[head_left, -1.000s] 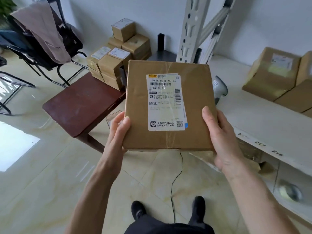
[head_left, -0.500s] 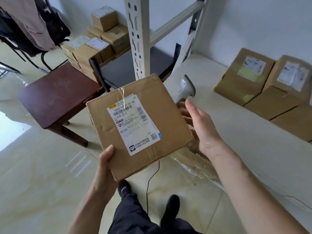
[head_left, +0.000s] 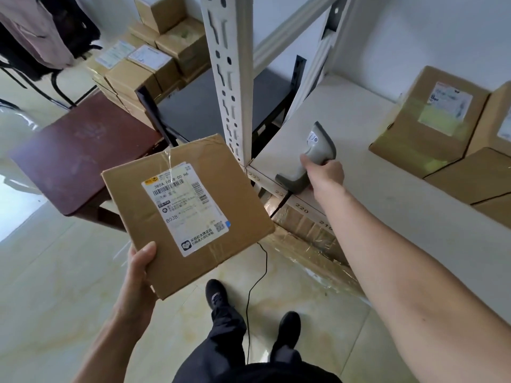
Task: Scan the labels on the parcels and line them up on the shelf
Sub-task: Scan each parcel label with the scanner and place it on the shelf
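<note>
While a dark wooden table (head_left: pixel 80 158) and stacked cardboard boxes (head_left: pixel 143 70) fill the left background, the left hand (head_left: pixel 139 275) grips the near corner of the parcel (head_left: pixel 188 211), held label up over the pale tiled floor (head_left: pixel 55 286). Just behind it a white slotted upright (head_left: pixel 229 78) rises. Further right, the right hand (head_left: pixel 326 174) clasps the handle of a grey scanner (head_left: pixel 315 153) at the front edge of the shelf (head_left: pixel 387 194), where more parcels (head_left: pixel 431 120) sit against the wall.
</note>
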